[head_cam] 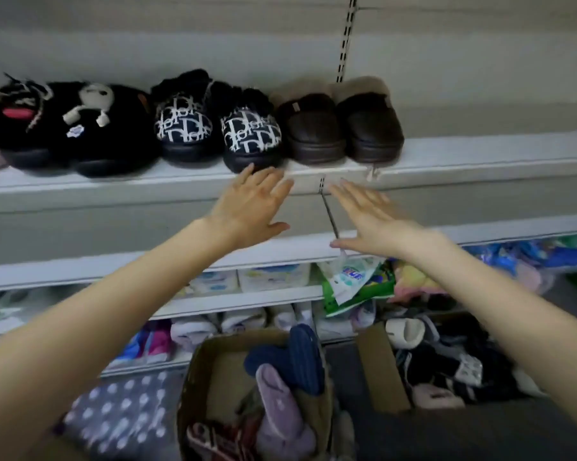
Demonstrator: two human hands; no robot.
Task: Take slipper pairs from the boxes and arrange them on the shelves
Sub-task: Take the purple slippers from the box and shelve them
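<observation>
Shelf [480, 151] at 12 o'clock, bare toward 2. Box [194, 394] at 6, cut off by the frame bottom, slippers jumbled inside; pairs unclear. On the shelf, toes out, side by side, likely for display: black pair [71, 128] at 10, patterned pair [214, 128] at 11, brown pair [340, 124] at 12. Left hand [250, 207] has fingers straight and spread, empty, at the patterned toe; contact unclear. Right hand [373, 217] at its 3 o'clock, fingers straight, empty. Lower shelves blurred.
</observation>
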